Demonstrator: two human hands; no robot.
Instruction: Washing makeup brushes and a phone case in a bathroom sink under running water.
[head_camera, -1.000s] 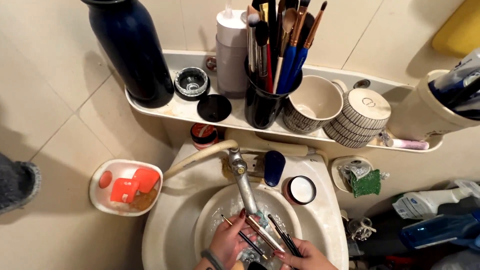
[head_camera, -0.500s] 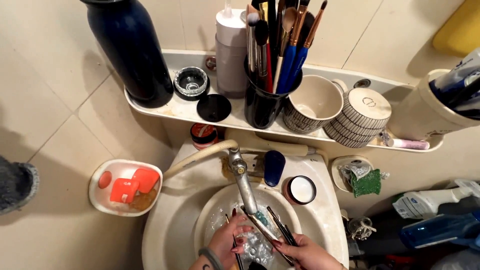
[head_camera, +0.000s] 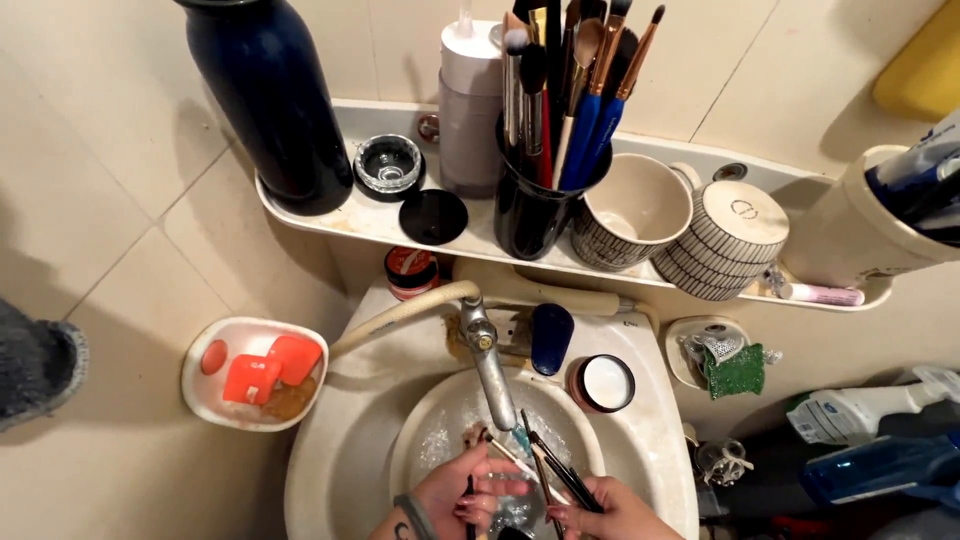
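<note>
A white pedestal sink (head_camera: 350, 450) fills the lower middle of the view, its basin wet under a chrome tap (head_camera: 488, 362) that juts forward from the back rim. Above it a long cream wall shelf (head_camera: 340, 215) runs across the tiled wall, bearing a tall dark blue bottle (head_camera: 275, 95), a black cup crammed with makeup brushes (head_camera: 540, 195), an open patterned mug (head_camera: 630, 215) and a second patterned mug (head_camera: 728, 238) lying next to it. A white soap dish (head_camera: 205, 385) with orange pieces sits to the left of the sink, and a dark blue tube (head_camera: 551, 338) and a small round tin (head_camera: 601, 383) stand on the sink's back rim.

Both hands work low in the basin, just under the tap's spout. The left hand (head_camera: 455, 492) comes up from the bottom edge with a band on the wrist, palm turned inward, fingers curled around the bristle end of a makeup brush (head_camera: 500, 455), the dark nails pressed against it. The right hand (head_camera: 605, 510) enters beside it, partly cut off by the frame, its fingers closed on a bundle of thin dark brush handles (head_camera: 560, 478) that fan up and leftward toward the spout. The two hands lie close together, nearly touching, with the brushes crossing between them above the wet basin floor
</note>
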